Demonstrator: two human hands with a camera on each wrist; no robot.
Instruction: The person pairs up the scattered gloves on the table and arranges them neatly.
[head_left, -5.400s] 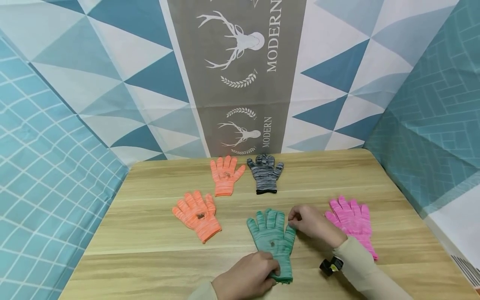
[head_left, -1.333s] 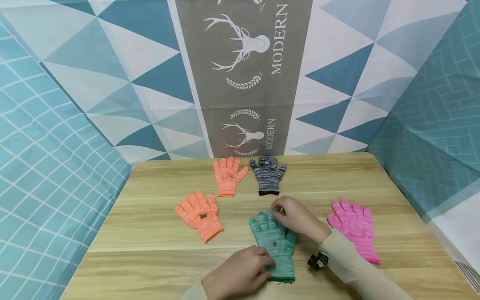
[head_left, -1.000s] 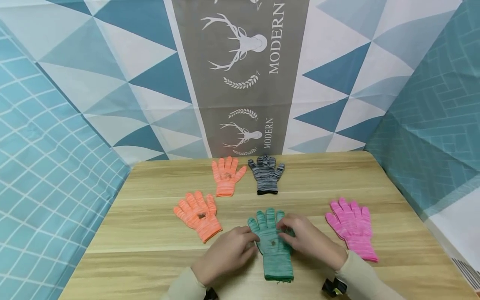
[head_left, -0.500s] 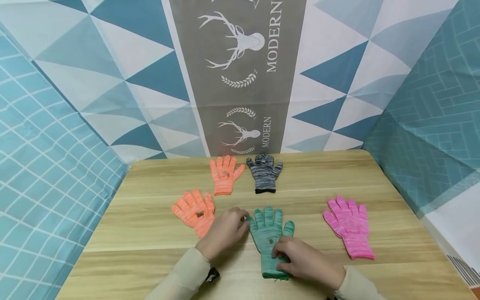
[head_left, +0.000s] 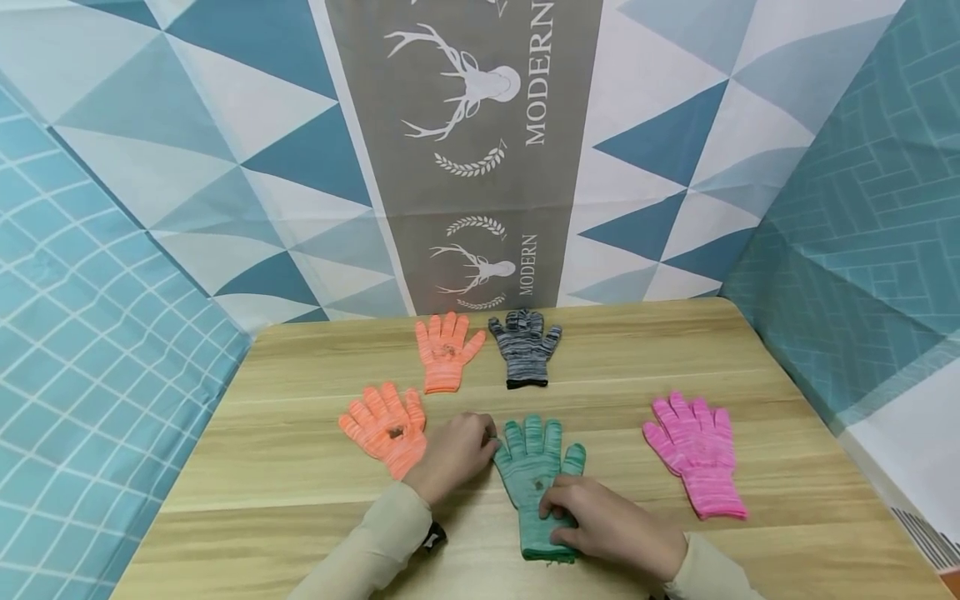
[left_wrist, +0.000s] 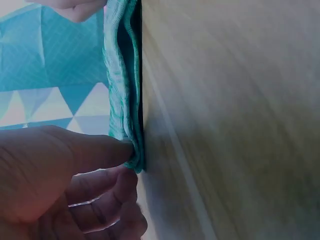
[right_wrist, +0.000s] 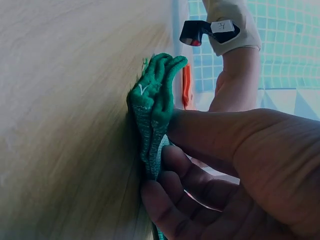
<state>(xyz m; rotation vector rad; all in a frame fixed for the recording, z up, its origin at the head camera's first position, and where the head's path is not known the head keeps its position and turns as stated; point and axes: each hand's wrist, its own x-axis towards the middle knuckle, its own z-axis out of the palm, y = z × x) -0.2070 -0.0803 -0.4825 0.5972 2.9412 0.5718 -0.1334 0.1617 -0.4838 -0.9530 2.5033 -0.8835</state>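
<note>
Wrinkles threaten if the left hand (head_left: 459, 450), pinching the green glove (head_left: 528, 473) at left, tugs; the right hand (head_left: 606, 523) touches it, grip unclear.

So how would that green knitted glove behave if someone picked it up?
The green knitted glove would probably droop, since its cuff looks soft and wavy. It is likely light, being thin fabric. Lying flat, it should crumple rather than roll.

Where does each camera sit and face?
Head: on the head, facing forward and down over the table; left grip, right grip and sleeves show.
Left wrist: worn there, facing the green glove; left grip shows, right cropped.
Right wrist: worn there, facing that glove's cuff; right grip and left forearm show.
Wrist views share that glove.
</note>
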